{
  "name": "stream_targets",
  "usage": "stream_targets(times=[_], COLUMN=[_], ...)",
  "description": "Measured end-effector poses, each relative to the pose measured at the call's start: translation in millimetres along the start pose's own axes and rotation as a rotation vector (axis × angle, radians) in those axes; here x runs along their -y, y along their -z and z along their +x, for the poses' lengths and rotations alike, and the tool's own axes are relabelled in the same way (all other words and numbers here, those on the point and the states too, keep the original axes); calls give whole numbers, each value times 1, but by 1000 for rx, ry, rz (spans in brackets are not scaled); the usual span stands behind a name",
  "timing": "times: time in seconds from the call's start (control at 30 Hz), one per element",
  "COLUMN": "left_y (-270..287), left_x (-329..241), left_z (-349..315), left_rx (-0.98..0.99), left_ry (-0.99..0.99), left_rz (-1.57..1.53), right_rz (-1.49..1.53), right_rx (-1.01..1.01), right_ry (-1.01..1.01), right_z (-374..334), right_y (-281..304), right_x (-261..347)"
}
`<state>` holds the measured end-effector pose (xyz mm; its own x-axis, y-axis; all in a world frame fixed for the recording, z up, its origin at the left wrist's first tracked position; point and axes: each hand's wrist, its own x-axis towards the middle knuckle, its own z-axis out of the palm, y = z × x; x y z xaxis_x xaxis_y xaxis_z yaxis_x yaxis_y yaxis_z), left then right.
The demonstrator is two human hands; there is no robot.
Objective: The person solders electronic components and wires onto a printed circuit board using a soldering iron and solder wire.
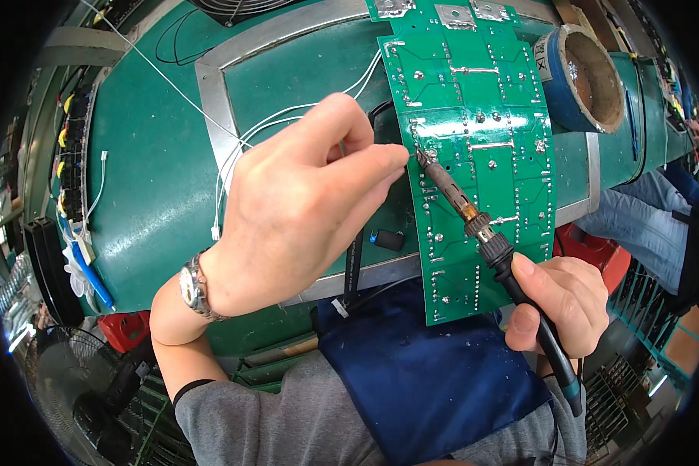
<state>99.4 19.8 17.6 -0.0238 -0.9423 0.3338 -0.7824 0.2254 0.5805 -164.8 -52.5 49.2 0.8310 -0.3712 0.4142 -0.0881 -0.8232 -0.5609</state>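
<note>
circuit board (489,182): green, silvery solder dots and lines | soldering iron (495,252), over the board: black handle, brassy collar | tub (559,92), right of the board: blue outside, brown inside | table (147,182), under the board: green | apron (435,380), at the board's near end: navy

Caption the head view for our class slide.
Right hand holds a soldering iron over a green circuit board, left hand near its left edge.

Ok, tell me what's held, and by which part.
The right hand holds the soldering iron by its black handle; whether the left hand holds anything cannot be told.
</note>
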Motion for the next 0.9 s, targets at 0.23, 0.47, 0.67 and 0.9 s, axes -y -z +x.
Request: stream_targets(times=[0.23,0.47,0.67,0.9], left_y=[10,2,1,11], left_x=[-11,-12,-13,-28], left_z=[-5,-9,-6,-13], left_rx=[39,107,78,135], left_ry=[-1,-26,-17,17], left_rz=[17,-45,-51,-22], right_rz=[30,35,25,39], right_rx=[-43,-59,-101,-121], right_ry=[-25,-15,9,5], right_z=[-13,-19,-21,-32], right_y=[8,-1,-5,4], right_x=[6,6,8,12])
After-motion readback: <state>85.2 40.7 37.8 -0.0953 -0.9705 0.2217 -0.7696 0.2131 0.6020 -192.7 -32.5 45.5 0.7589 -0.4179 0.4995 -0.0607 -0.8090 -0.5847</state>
